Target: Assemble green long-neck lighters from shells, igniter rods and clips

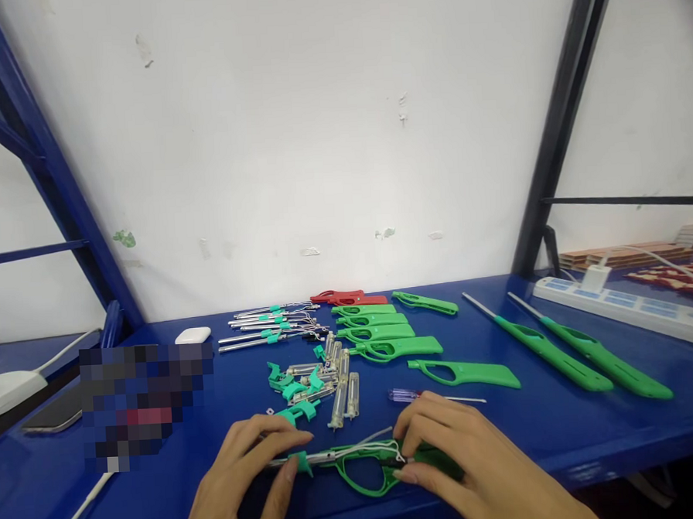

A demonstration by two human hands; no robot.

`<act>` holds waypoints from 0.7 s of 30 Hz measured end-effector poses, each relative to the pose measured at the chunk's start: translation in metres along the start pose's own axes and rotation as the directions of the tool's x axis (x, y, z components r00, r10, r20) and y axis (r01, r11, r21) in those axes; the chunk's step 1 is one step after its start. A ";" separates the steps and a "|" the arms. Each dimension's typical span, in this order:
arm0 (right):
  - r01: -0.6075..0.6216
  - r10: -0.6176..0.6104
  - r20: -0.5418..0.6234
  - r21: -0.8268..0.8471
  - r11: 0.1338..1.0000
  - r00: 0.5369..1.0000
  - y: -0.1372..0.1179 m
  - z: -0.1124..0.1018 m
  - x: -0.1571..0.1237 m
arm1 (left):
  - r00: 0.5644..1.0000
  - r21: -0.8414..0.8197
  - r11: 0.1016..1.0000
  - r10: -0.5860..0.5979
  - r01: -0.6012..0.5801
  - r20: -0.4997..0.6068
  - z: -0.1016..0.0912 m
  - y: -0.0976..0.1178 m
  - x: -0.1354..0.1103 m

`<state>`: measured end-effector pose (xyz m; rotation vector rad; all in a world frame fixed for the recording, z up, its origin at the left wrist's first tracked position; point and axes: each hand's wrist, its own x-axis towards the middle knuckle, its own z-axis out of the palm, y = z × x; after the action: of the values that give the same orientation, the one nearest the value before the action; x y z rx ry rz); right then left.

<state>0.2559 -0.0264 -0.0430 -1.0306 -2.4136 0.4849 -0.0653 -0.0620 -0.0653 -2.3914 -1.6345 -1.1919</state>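
Note:
At the table's front edge a green lighter half-shell [367, 487] with a trigger loop lies between my hands. My left hand [250, 466] pinches a metal lighter tube [319, 457] by its teal clip, over the shell's narrow end. White wires [373, 446] run from the tube to my right hand [449, 448]. Its fingers are closed on a small dark part at the wire ends, above the shell's handle, which the hand partly covers. Just beyond my fingers lie teal triggers [299, 409] and clear fuel tanks [340, 391]. A purple-handled screwdriver [403, 396] is behind my right hand.
Several metal tubes with wires [268, 322] lie at the back left, beside green half-shells [385, 331] and red ones [348, 297]. Two assembled lighters [560, 349] rest on the right, near a power strip [628, 307]. A white case [193, 336] and a phone [55, 410] are left.

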 end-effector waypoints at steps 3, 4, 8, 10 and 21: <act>-0.004 0.004 0.004 0.010 1.000 1.000 -0.001 -0.001 0.001 | 0.998 0.076 0.996 -0.055 0.055 0.010 -0.006 -0.011 0.013; -0.002 0.002 0.002 0.014 1.000 1.000 -0.001 -0.001 0.001 | 0.997 0.088 0.994 -0.072 0.071 0.008 -0.008 -0.014 0.018; 0.002 -0.002 -0.011 0.024 1.000 1.000 -0.001 -0.001 0.001 | 0.982 0.064 0.988 -0.144 0.137 0.122 -0.014 -0.022 0.033; 0.004 -0.004 -0.010 0.031 1.000 1.000 0.000 -0.001 0.001 | 0.979 0.029 0.987 -0.164 0.161 0.125 -0.016 -0.023 0.035; -0.005 0.004 0.010 0.074 0.997 1.000 0.001 0.000 0.001 | 0.933 -0.029 0.959 -0.265 0.280 0.245 -0.030 -0.011 0.045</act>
<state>0.2557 -0.0250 -0.0433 -1.0041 -2.3840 0.5773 -0.0846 -0.0332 -0.0215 -2.4923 -2.0913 -1.0309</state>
